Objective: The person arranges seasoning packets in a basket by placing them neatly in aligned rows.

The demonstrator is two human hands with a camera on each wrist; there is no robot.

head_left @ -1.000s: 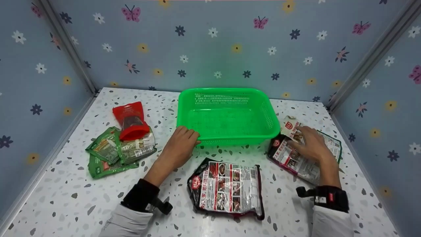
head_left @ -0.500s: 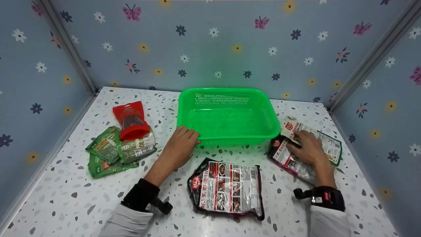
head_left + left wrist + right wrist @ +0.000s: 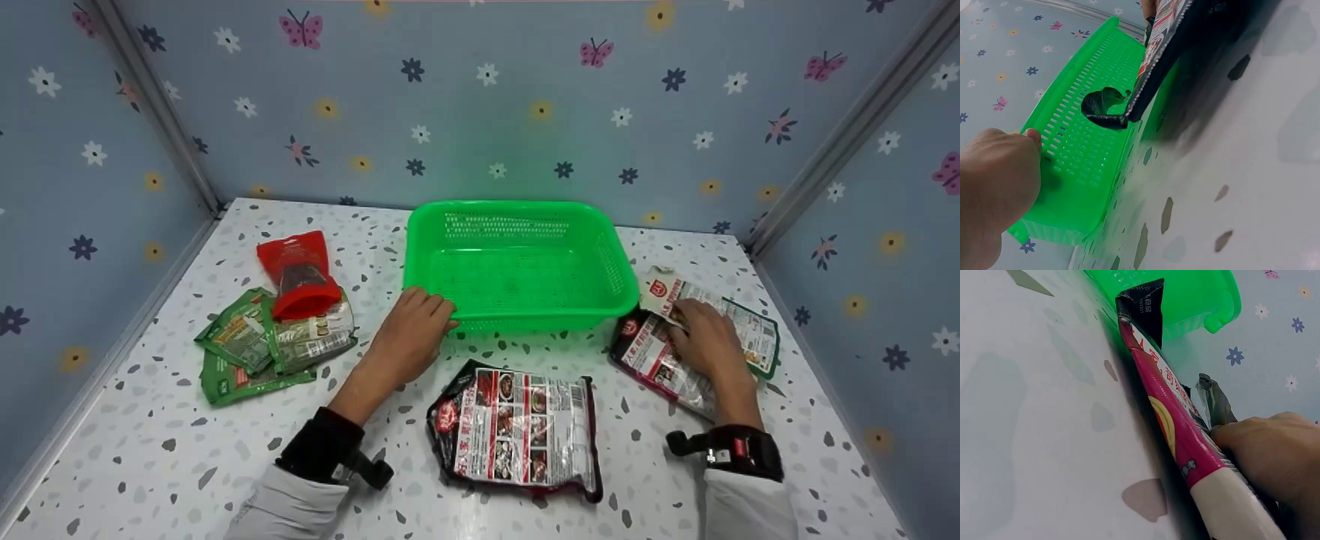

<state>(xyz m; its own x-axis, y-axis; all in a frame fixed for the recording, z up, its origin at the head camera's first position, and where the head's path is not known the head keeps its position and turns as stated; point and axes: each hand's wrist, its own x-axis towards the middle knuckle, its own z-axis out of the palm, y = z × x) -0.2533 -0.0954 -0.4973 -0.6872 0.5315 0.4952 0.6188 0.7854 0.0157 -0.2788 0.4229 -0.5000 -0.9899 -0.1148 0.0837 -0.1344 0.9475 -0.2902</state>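
Green basket (image 3: 540, 321), one: on speckled table (image 3: 637, 480); left hand (image 3: 409, 331) grips its near left corner. Pale packet (image 3: 756, 330) and dark packet (image 3: 646, 349), overlapping, right of basket: right hand (image 3: 709, 341) over both, whether gripping cannot be told. Black-edged packet (image 3: 517, 427), one: flat, in front of basket.

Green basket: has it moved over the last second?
No: in the head view, the green basket shows no visible shift either way against the flowered back wall.
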